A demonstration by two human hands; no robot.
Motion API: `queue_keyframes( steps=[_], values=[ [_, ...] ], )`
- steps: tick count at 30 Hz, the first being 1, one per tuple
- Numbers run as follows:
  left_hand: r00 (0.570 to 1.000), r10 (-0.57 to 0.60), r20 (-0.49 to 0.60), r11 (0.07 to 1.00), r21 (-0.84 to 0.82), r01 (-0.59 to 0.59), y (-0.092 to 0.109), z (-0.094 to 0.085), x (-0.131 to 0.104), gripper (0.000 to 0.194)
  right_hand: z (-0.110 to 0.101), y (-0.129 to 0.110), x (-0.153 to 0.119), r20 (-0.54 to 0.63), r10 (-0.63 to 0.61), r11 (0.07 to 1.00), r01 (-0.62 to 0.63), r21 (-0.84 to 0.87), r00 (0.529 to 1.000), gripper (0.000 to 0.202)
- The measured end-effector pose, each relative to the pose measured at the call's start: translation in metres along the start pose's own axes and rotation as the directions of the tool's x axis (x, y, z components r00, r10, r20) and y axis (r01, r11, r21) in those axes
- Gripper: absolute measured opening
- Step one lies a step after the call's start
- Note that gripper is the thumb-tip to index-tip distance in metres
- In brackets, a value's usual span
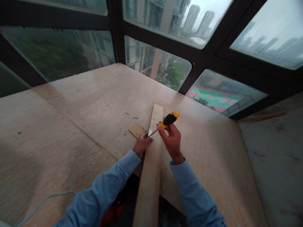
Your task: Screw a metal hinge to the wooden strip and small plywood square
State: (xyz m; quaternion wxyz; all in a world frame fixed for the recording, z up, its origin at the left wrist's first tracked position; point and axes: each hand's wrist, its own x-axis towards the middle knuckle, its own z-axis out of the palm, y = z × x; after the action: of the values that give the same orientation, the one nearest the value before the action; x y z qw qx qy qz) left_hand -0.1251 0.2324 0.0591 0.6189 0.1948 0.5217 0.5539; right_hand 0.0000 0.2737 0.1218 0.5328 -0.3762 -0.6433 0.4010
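Note:
A long pale wooden board (150, 170) runs from the bottom edge up onto the wooden surface. At its left edge is a small silver metal hinge (150, 132), which my left hand (142, 142) pinches with closed fingers. My right hand (172, 138) is closed around the yellow and black screwdriver (170, 118), gripping the front of its handle. The screwdriver's shaft points down and left to the hinge, its tip close to my left fingertips. Whether a screw sits under the tip is too small to tell. A small square wooden piece (136, 129) lies just left of the hinge.
Several screws or nails lie on the wooden surface (94, 107), one (135, 118) beyond the square piece. A small metal piece (125, 132) is left of it. Dark-framed windows border the far side. A patterned wall (279, 151) stands at right, and a pale cable (49, 197) lies lower left.

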Motion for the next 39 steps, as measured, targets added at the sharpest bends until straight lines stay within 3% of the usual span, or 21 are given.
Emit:
queue_keyframes(
  steps=[4,7,10,12,18,22,25,29,32,35,39],
  values=[
    [0.999,0.045,0.011,0.999,0.015,-0.045,-0.003,-0.001,0.003,0.041,-0.001,-0.01,-0.001,0.139,-0.025,0.999,0.018,0.047,0.99,0.03],
    [0.998,0.059,-0.022,0.996,0.068,-0.058,-0.003,-0.001,0.005,0.036,0.002,-0.01,0.0,0.039,0.006,1.0,-0.006,0.006,0.999,0.048],
    [0.997,0.046,-0.06,0.992,0.12,-0.038,-0.002,-0.001,0.005,0.034,0.003,-0.008,0.002,-0.118,0.053,0.999,-0.053,0.005,0.992,0.044],
    [0.996,0.05,-0.078,0.991,0.131,-0.04,-0.002,0.0,0.004,0.033,0.003,-0.009,0.002,-0.145,0.081,0.996,-0.073,0.058,0.986,0.04],
    [0.999,0.016,-0.049,0.999,0.035,-0.014,0.0,0.004,-0.001,0.033,-0.002,-0.017,0.003,0.092,0.014,0.994,-0.024,0.111,0.996,0.027],
    [0.996,0.025,-0.091,0.997,0.069,-0.019,0.001,0.004,-0.002,0.033,-0.005,-0.014,0.003,0.022,0.029,1.0,-0.029,-0.007,0.999,0.041],
    [0.993,0.052,-0.105,0.995,0.086,-0.043,0.0,0.004,-0.002,0.032,-0.006,-0.015,0.003,-0.005,0.11,0.993,-0.11,0.033,0.994,0.046],
    [0.994,0.031,-0.104,0.998,0.054,-0.026,0.0,0.006,-0.002,0.031,-0.008,-0.02,0.004,0.124,0.093,0.981,-0.112,0.156,0.988,0.043],
    [0.995,0.017,-0.097,0.999,0.032,-0.014,0.002,0.007,-0.004,0.03,-0.01,-0.02,0.004,0.223,0.028,0.98,-0.071,0.187,0.974,0.057],
    [0.994,0.031,-0.109,0.998,0.054,-0.025,0.003,0.008,-0.006,0.03,-0.011,-0.018,0.004,0.216,0.026,0.997,-0.042,0.069,0.976,0.07],
    [0.991,0.04,-0.131,0.997,0.073,-0.03,0.002,0.007,-0.005,0.032,-0.014,-0.014,0.005,0.085,0.119,0.987,-0.109,-0.116,0.989,0.068]
  ],
)
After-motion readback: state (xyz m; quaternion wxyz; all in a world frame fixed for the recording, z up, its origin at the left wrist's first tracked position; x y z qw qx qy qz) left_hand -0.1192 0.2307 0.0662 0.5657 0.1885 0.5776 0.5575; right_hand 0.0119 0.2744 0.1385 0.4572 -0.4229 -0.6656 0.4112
